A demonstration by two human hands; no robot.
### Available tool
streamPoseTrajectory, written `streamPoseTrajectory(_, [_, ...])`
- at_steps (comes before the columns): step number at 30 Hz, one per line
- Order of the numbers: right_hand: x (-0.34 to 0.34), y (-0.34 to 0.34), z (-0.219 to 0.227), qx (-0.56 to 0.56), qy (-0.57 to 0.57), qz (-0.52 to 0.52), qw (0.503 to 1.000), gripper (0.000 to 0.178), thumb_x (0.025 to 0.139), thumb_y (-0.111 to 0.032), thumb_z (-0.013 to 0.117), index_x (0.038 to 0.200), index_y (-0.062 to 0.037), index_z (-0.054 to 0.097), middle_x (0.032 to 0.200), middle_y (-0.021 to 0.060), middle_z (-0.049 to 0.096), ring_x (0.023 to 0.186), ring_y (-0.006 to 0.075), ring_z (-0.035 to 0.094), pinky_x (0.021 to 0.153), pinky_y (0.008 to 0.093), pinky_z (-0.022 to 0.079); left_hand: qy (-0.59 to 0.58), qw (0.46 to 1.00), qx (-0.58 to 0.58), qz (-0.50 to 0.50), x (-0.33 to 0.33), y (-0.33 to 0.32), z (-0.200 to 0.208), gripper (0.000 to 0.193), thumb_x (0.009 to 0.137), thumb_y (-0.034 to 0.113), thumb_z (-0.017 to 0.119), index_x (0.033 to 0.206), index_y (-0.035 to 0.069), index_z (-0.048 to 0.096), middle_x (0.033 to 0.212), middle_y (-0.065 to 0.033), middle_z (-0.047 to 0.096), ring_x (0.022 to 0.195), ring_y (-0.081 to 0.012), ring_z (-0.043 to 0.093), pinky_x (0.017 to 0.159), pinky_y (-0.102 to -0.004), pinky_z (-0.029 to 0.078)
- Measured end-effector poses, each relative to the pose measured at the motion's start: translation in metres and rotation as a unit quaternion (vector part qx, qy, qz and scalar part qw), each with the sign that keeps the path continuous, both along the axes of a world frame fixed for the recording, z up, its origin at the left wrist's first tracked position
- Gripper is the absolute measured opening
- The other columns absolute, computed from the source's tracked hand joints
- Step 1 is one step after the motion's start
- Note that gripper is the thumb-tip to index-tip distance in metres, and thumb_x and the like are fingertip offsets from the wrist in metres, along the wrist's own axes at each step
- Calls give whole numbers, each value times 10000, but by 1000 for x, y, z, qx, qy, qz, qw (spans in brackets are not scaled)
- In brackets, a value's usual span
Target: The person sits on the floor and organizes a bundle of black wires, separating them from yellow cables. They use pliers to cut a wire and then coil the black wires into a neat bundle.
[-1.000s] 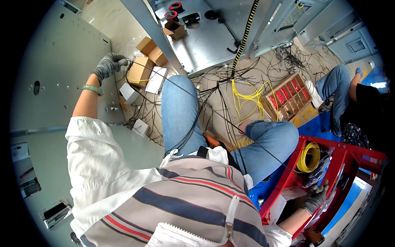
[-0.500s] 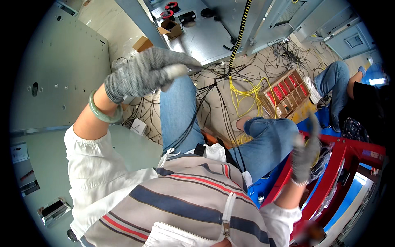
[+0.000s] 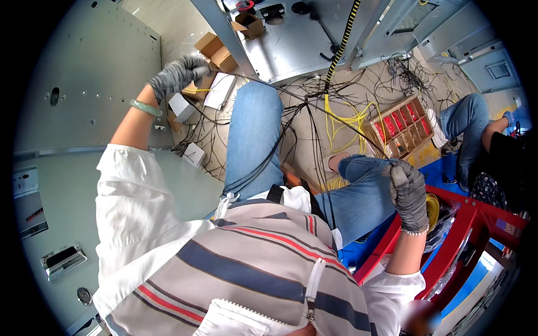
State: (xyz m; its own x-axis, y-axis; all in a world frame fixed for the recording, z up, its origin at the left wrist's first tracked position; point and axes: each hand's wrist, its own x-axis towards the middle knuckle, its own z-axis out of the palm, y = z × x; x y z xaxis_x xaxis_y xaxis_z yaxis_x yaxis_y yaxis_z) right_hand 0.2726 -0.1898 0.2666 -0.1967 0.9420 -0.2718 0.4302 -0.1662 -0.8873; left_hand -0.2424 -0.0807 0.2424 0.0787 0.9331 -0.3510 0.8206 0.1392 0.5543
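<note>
A thin black wire (image 3: pixel 330 113) is stretched slantwise between my two grey-gloved hands, passing over my left knee. My left hand (image 3: pixel 180 77) grips its far left end, just above the white boxes and beside an open cardboard box (image 3: pixel 216 51). At the other end, my right hand (image 3: pixel 408 193) is closed on the wire beyond my right knee, with the fingertips pressed together. More black wires (image 3: pixel 259 178) hang in a loose bundle across my lap and run to the floor between my legs.
A wooden compartment box (image 3: pixel 399 127) with red small parts sits on the floor, by coiled yellow wires (image 3: pixel 348 126). Metal cabinets (image 3: pixel 291 45) stand ahead, a grey panel (image 3: pixel 95 84) to the left. A red metal frame (image 3: pixel 457 224) is at right, near another person's leg (image 3: pixel 462 115).
My left hand has moved left, and the wire is now drawn out straight between both hands. My right hand, blurred before, is now closed on it. The view has shifted slightly.
</note>
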Motion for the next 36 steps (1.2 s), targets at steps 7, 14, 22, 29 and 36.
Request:
streamPoseTrajectory(7, [-43,16,-39,105,45,-9,993,271,874,-256,487,855,-9,597,559,-17,465,477,48,410,433,199,292,71,997,-3,-5,20,-23,-41,322,837,258,561,1111,89,543,1018,-83,596,918,-203,570,854,-313,436])
streamPoseTrajectory(14, [-62,45,-14,103,74,-4,992,305,865,-309,501,867,-21,601,519,-42,420,443,32,363,416,187,258,-99,969,226,-12,133,-10,1,411,833,209,568,1224,121,476,1069,-80,554,924,-164,538,838,-302,440])
streamPoseTrajectory(22, [-58,62,-21,93,1,52,994,213,834,-224,549,892,-28,607,636,20,532,542,98,483,501,235,386,-126,968,49,-212,180,-2,5,287,864,309,519,1056,108,586,657,-29,603,590,-130,580,580,-282,465])
streamPoseTrajectory(29, [-114,83,-146,22,-155,221,962,412,762,-132,570,1164,-105,486,900,178,603,823,321,588,742,380,465,-37,980,-90,-175,132,-25,-2,256,869,281,494,1000,87,597,702,-68,611,626,-153,601,667,-284,482])
streamPoseTrajectory(36, [-157,87,-182,22,-269,287,919,425,766,-145,543,1187,-113,493,970,185,596,904,338,571,818,399,444,-133,977,-148,-81,127,-42,-5,226,885,238,494,1008,65,571,653,-42,556,581,-100,555,558,-242,473])
